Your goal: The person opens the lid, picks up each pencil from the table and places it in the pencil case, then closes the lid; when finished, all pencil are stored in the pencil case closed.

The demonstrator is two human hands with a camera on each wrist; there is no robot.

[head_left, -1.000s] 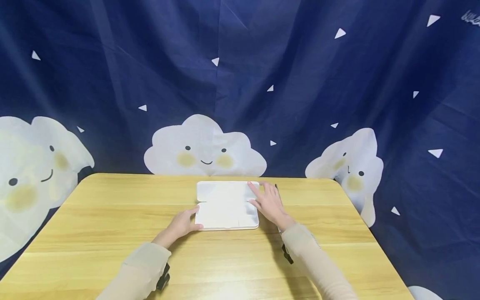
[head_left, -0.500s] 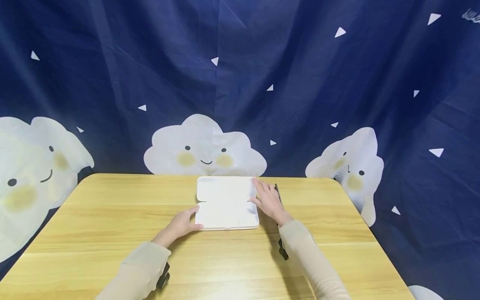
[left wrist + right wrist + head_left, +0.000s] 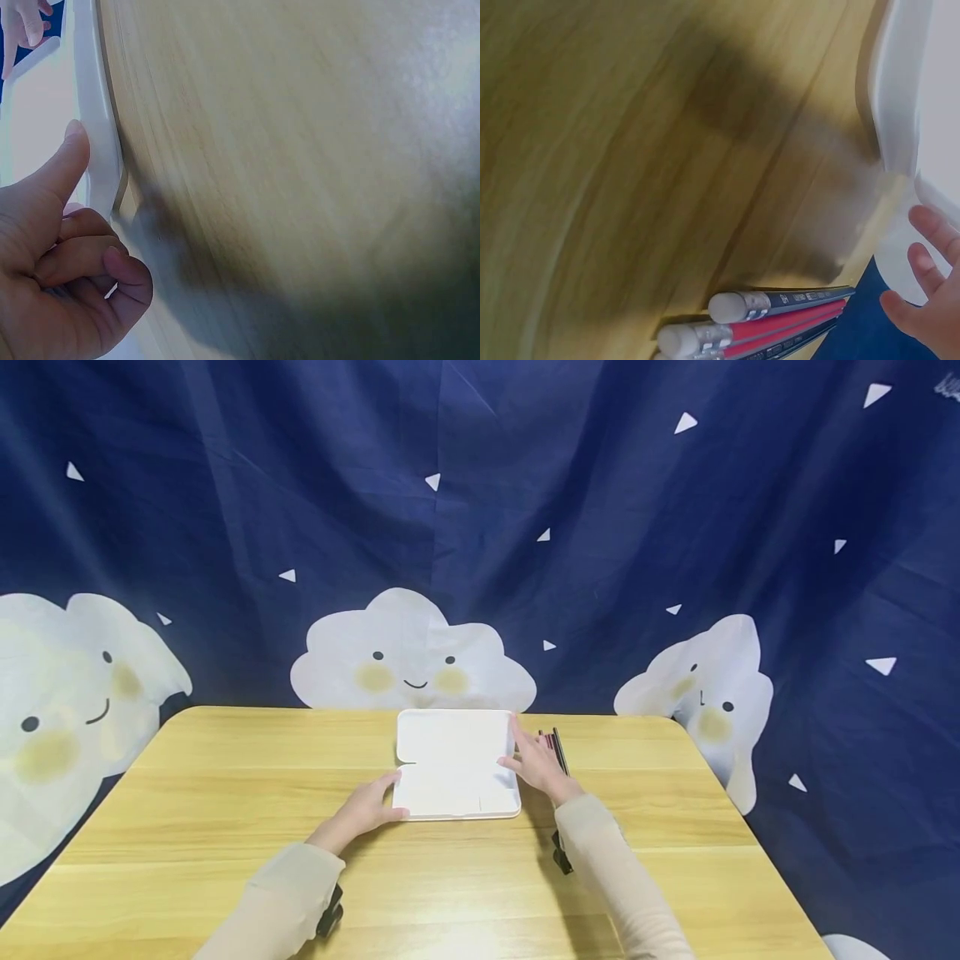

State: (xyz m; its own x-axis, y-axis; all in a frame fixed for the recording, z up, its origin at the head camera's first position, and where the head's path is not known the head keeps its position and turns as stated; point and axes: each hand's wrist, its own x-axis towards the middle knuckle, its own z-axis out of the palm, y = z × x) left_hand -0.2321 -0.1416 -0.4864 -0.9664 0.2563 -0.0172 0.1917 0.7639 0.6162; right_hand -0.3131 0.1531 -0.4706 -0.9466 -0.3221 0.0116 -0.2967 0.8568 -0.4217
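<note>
A white pencil case (image 3: 450, 789) lies unfolded on the table, its lid (image 3: 453, 735) on the far side, tilted up from the base. My left hand (image 3: 362, 806) grips the left end of the base. In the left wrist view, that thumb (image 3: 71, 150) lies on the white rim and the other fingers are curled below. My right hand (image 3: 538, 764) is at the lid's right edge, with thumb and index finger spread along it and the fingers fairly straight. Beside the right hand lie several pencils (image 3: 780, 315), black and red with white erasers.
The wooden table (image 3: 225, 793) reaches back to a dark blue curtain (image 3: 450, 527) printed with white clouds. The pencils lie just right of the case, partly hidden by the right hand in the head view. Black devices (image 3: 330, 910) are worn under both wrists.
The lid's far edge has risen in the head view. My right index finger has shifted from the lid's face to its right edge, showing more pencils. The left hand keeps its grip.
</note>
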